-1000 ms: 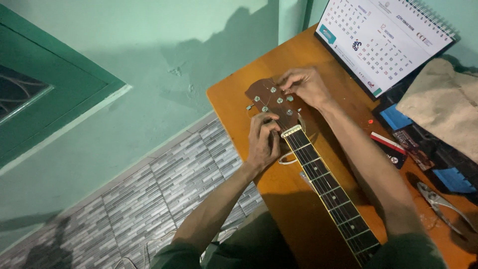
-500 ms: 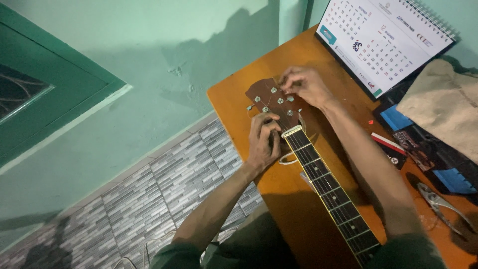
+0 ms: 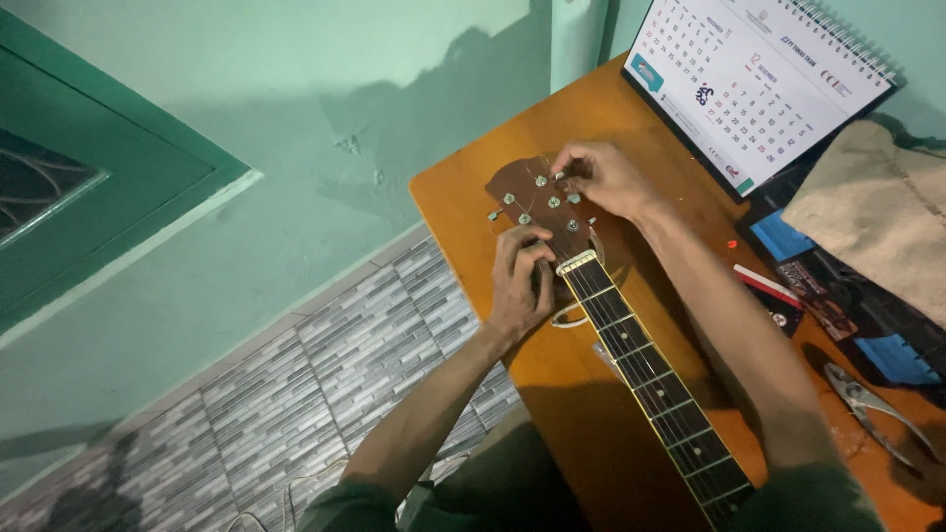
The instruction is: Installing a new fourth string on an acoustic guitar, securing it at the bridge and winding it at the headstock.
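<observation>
From the head view we saw the guitar [image 3: 631, 345] lying on the bench [image 3: 463, 197], neck running away from us, headstock [image 3: 537, 202] toward the wall. Our left hand [image 3: 520, 281] gripped the neck near the nut; our right hand [image 3: 601, 177] pinched a tuning peg.

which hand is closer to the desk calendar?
Right. The right hand is at the far side of the guitar headstock, just short of the desk calendar. The left hand is on the headstock's near side by the nut, farther away.
</observation>
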